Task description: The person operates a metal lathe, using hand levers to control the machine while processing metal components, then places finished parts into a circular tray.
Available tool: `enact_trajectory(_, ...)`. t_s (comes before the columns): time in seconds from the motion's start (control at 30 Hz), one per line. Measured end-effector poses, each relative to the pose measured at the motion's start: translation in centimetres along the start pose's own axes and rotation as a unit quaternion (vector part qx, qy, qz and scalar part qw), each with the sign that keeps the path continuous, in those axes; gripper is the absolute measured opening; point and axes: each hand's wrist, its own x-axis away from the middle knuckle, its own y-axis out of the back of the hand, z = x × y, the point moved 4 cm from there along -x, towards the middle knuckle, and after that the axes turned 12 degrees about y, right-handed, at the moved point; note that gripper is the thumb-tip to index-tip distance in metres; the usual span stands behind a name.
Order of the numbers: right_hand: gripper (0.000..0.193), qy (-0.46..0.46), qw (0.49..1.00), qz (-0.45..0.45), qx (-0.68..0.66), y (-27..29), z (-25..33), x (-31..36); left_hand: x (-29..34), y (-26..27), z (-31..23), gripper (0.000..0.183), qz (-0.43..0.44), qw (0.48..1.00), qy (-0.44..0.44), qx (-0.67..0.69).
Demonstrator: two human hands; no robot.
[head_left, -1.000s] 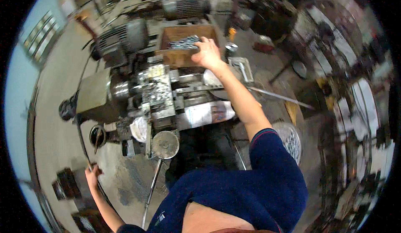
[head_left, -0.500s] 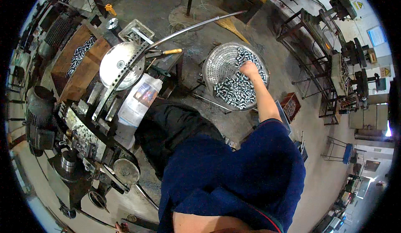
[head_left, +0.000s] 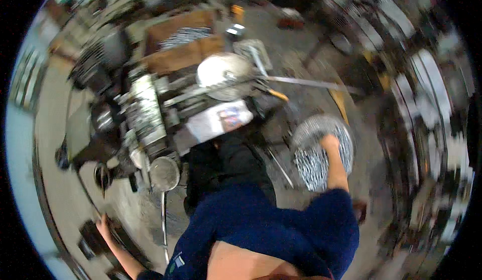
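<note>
My right hand is over the round perforated metal basin, its fingers curled together. What they hold, if anything, is hidden by blur. Small shiny metal sleeves are heaped in the near part of the basin, beside that hand and under the forearm. Far to the left, my left hand is closed at the end of a thin dark lever rod that runs from the machine. The whole view is smeared by motion.
A machine bed stands to my left, with a white round disc and a printed sheet near it. Behind is a wooden box of metal parts. A long flat bar juts out toward the basin. A round plate sits lower left.
The view has swung, so the surroundings appear shifted and blurred. More of my left arm shows at the lever rod. My right hand stays over the basin, now nearer the bare perforated part.
</note>
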Motion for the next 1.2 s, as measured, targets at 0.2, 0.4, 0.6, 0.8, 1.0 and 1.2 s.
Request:
enact_trajectory(0.2,0.016,0.187,0.922,-0.259,-0.221,2.7,6.0,3.3,2.7,-1.5,-3.2,0.035,-0.123,0.872,-0.096,-0.464)
enact_trajectory(0.4,0.036,0.559,0.695,-0.010,-0.452,11.4,33.0,13.7,10.6,-9.9,-21.3,0.032,0.219,0.965,-0.144,0.031)
enact_trajectory(0.6,0.040,0.824,0.397,-0.066,-0.398,19.8,48.5,29.1,14.2,-21.9,-24.3,0.039,0.462,0.862,-0.058,0.202)
enact_trajectory(0.8,0.039,0.825,0.407,-0.122,-0.373,19.3,49.5,30.6,15.7,-23.0,-22.6,0.032,0.504,0.779,0.011,0.373)
enact_trajectory(1.0,0.033,0.843,0.452,-0.169,-0.236,18.9,50.5,31.4,14.5,-21.6,-23.3,0.028,0.369,0.914,-0.109,0.126)
enact_trajectory(1.2,0.030,0.874,0.433,-0.135,-0.176,20.2,53.7,32.0,12.5,-19.5,-23.5,0.032,0.313,0.930,-0.147,0.127)
